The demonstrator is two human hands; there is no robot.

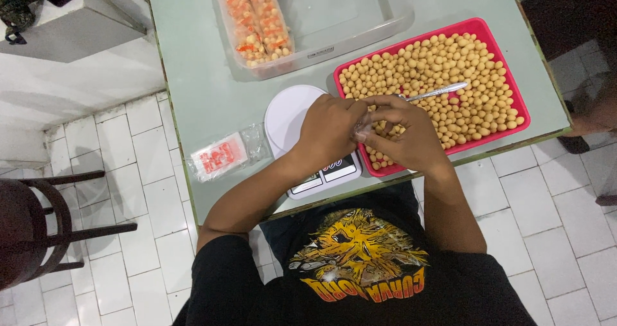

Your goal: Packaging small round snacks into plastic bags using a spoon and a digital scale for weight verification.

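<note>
Bag point(362, 128) | pinched btwn left hand point(329, 133) & right hand point(405, 136), both closed on it

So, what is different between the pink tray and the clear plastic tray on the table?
The pink tray is opaque and holds loose round yellow snacks, with a metal spoon lying in them; the clear plastic tray is see-through and holds filled packets at its left side only, the rest bare. The pink tray sits close to both hands; the clear plastic tray lies farther away. Both are rectangular and rest on the green table.
</note>
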